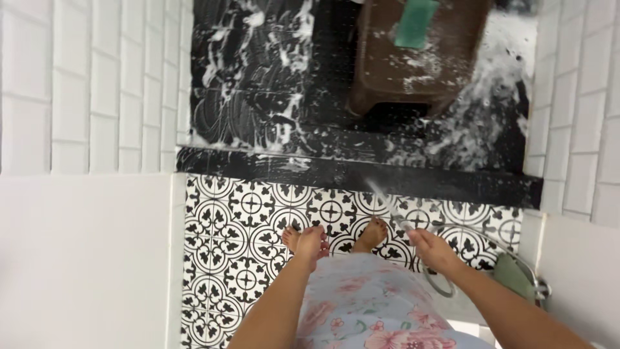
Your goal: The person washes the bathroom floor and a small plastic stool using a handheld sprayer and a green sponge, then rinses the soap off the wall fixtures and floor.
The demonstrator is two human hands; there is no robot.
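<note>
My right hand (429, 249) grips a spray nozzle on a metal hose (491, 242), and a thin jet of water (378, 190) shoots up-left toward the black curb (323, 169). My left hand (312, 243) hangs loosely closed and holds nothing, above my bare feet (371, 234) on the patterned black-and-white floor tiles (245, 226). Beyond the curb lies a black shower floor (258, 77) streaked with white foam. A brown plastic stool (416, 58) stands on it with a green sponge (416, 22) on its seat.
White tiled walls (90, 84) flank the shower on the left and on the right (581, 97). A white surface (84, 258) fills the lower left. The hose runs to a fitting (539, 287) at the lower right beside a green item (513, 274).
</note>
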